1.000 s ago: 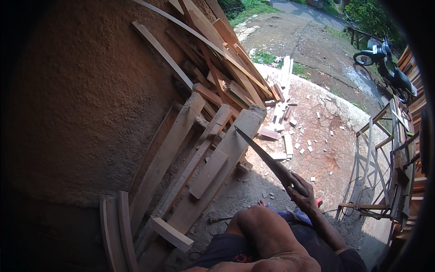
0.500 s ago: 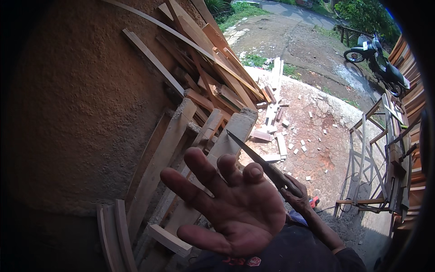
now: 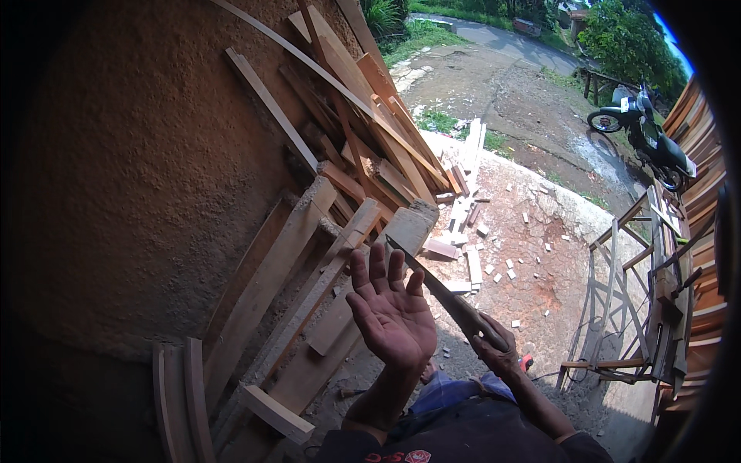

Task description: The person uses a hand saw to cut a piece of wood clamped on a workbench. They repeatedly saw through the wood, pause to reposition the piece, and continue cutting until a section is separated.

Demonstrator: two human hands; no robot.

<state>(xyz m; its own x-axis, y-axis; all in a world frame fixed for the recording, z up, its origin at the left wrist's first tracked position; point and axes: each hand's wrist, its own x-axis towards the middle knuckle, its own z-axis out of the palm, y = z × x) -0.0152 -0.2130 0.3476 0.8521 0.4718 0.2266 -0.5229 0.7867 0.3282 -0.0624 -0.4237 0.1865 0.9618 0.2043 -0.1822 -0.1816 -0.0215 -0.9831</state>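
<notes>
My left hand (image 3: 397,320) is raised with its palm up and its fingers spread, holding nothing. In my right hand (image 3: 498,355) is the handle of a handsaw (image 3: 448,297). Its dark, tapering blade points away and to the left, the tip beside my left fingertips and over the end of a thick wooden beam (image 3: 413,224). Whether the blade touches the beam I cannot tell. A small wood block (image 3: 332,328) lies to the left of my left hand, and a short wood piece (image 3: 278,413) rests across the boards nearer to me.
Long planks (image 3: 347,77) lean against the rough brown wall (image 3: 139,154) on the left. Wood offcuts (image 3: 475,262) litter the sunlit ground ahead. At the right stand a wooden frame bench (image 3: 617,309) and, farther off, a motorcycle (image 3: 648,139).
My left hand has drawn away from the camera, so its forearm now shows. It stays spread. My right hand still grips the handsaw, and the view has shifted slightly.
</notes>
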